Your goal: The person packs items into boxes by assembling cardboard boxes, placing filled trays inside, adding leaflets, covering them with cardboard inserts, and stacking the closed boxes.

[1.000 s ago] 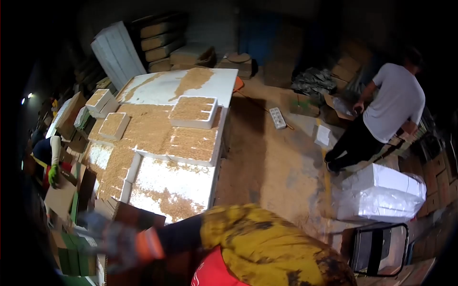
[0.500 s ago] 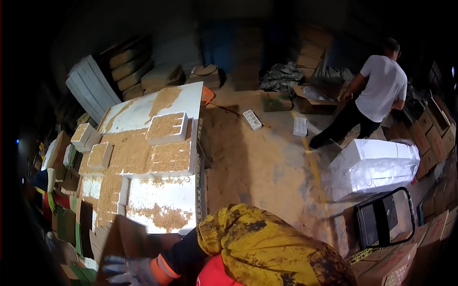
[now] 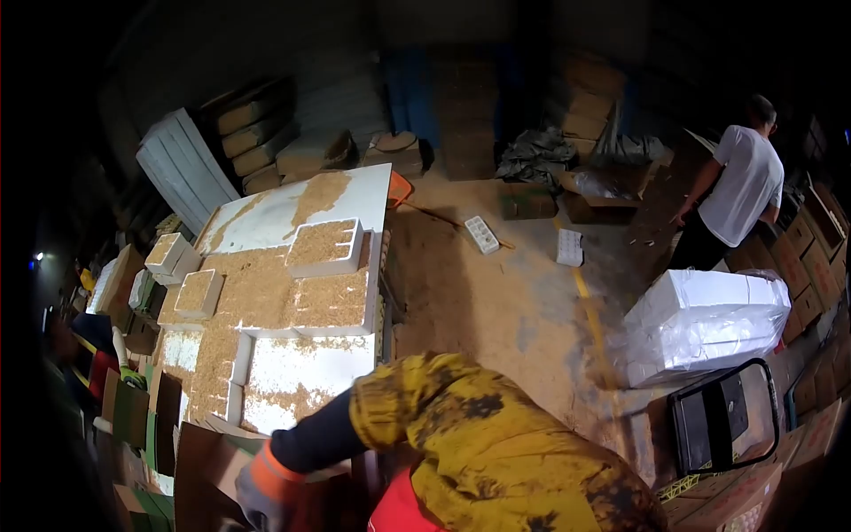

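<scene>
My right hand, in a grey glove with an orange cuff, reaches down at the bottom edge of the view. It is at an open cardboard box whose brown flaps stand up around it. The fingertips run toward the frame's edge, and whether they grip the cardboard is unclear. A stained yellow sleeve covers this arm. Beyond the box stands a white work table strewn with sawdust-like bedding. White foam boxes filled with the same material sit on it. My left hand is out of view.
A co-worker in a white shirt stands at the right, holding a cardboard sheet. Plastic-wrapped white boxes and a black-framed cart or chair are nearer. Another person's green-gloved hand is at left. White trays lie on the floor.
My right hand has turned from spread fingers over the box to pointing down, a little to the right. The co-worker has straightened and moved right. The whole view has shifted slightly.
</scene>
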`<control>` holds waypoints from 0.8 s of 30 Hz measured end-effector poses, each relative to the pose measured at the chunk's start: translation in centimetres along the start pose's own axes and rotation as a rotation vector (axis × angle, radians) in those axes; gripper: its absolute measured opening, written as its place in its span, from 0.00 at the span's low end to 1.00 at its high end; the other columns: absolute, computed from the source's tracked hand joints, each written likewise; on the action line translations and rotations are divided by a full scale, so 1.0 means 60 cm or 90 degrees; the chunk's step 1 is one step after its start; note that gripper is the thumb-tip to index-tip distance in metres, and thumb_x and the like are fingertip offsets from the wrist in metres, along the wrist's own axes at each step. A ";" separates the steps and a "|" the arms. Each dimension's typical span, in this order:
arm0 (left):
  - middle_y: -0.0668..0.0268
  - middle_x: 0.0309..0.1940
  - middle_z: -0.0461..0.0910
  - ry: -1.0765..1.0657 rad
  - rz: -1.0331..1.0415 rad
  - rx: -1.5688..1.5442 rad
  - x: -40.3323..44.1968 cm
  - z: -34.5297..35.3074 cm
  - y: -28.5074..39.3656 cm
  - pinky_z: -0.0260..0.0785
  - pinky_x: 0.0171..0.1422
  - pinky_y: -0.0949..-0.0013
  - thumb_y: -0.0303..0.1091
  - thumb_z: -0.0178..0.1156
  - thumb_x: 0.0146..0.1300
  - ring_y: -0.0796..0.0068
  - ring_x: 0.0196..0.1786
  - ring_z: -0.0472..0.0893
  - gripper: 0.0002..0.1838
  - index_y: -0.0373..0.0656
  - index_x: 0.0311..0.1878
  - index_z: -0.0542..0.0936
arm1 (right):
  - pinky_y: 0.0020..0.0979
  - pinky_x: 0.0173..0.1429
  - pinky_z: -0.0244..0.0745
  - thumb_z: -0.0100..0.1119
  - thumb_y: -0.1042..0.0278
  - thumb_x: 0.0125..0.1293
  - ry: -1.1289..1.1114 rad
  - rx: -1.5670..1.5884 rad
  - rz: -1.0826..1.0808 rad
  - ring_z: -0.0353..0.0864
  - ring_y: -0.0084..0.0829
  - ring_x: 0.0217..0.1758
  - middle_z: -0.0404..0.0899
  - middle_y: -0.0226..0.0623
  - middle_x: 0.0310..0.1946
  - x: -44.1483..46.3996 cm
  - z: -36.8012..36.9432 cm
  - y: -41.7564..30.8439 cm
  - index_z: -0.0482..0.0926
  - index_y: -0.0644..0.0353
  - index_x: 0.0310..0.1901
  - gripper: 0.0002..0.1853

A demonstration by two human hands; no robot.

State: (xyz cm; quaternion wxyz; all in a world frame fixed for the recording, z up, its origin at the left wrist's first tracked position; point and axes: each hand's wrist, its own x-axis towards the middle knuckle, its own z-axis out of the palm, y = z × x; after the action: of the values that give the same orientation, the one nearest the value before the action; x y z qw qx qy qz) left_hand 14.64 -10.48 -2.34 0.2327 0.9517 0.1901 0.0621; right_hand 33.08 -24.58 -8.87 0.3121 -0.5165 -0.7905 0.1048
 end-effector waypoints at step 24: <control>0.58 0.33 0.76 -0.062 0.023 -0.124 0.121 0.097 -0.018 0.67 0.44 0.64 0.40 0.58 0.63 0.68 0.35 0.74 0.15 0.35 0.40 0.75 | 0.37 0.57 0.70 0.56 0.51 0.64 0.536 0.266 0.142 0.74 0.44 0.55 0.75 0.47 0.53 -0.030 0.018 0.122 0.73 0.60 0.55 0.24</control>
State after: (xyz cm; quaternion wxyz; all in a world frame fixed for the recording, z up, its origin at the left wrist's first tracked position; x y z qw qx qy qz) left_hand 22.16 -9.17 -7.75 0.3322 0.9298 0.1541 0.0381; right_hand 38.41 -22.75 -13.96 0.6889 -0.5218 -0.4975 0.0755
